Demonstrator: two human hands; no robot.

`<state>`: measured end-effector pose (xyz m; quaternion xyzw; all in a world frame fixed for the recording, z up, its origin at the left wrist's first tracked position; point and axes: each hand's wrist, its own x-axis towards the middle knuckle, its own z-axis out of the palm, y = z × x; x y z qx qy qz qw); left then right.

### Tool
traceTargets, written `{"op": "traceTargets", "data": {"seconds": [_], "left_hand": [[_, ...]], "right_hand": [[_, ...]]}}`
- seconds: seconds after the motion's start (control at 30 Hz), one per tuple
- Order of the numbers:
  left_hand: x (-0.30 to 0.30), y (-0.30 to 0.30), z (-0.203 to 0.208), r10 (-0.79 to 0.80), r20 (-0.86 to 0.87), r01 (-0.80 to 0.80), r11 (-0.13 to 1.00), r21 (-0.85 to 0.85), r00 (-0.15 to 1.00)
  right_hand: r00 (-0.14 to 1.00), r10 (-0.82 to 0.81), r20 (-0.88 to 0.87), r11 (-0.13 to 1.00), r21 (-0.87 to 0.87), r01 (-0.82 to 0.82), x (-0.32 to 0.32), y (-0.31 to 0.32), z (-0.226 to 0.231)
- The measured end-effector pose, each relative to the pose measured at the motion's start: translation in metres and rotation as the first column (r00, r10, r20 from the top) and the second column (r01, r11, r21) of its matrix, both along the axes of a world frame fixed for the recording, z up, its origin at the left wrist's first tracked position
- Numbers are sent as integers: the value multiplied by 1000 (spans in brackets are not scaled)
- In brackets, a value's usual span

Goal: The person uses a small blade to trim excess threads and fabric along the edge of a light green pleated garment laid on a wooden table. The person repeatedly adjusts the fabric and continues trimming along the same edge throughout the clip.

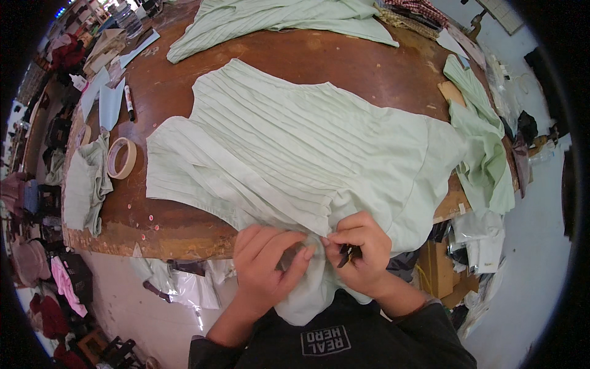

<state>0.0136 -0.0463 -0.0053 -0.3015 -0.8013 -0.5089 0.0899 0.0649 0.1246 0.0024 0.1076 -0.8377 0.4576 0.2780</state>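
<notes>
A pale green pleated garment lies spread over the table, its near part hanging over the front edge toward me. My left hand is closed on the cloth at that edge, thumb and fingers pinching near the lower end of a long folded strip. Close beside it, my right hand has its fingertips together at the tip of the same strip. A small black tool is tucked inside my right hand; most of it is hidden, so its kind cannot be made out.
On the brown wooden table stand a roll of tape, a marker and blue paper pieces. More green cloth lies at the far edge, the right and the left. A cardboard box sits below, right.
</notes>
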Motion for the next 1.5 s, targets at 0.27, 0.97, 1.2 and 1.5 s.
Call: {"op": "traceTargets", "data": {"seconds": [0.27, 0.97, 1.2, 1.5], "left_hand": [[-3, 10, 13, -234, 812, -139, 924, 357, 535], [2, 18, 0, -325, 768, -222, 831, 511, 552], [2, 18, 0, -353, 756, -220, 812, 540, 552], [1, 13, -5, -425, 722, -156, 795, 586, 546]], "right_hand": [[997, 77, 15, 997, 20, -77, -1, -1, -4], [971, 79, 226, 997, -4, -81, -6, 21, 13], [975, 96, 199, 985, 124, -122, -17, 26, 22], [973, -10, 231, 998, 66, -6, -19, 14, 32]]}}
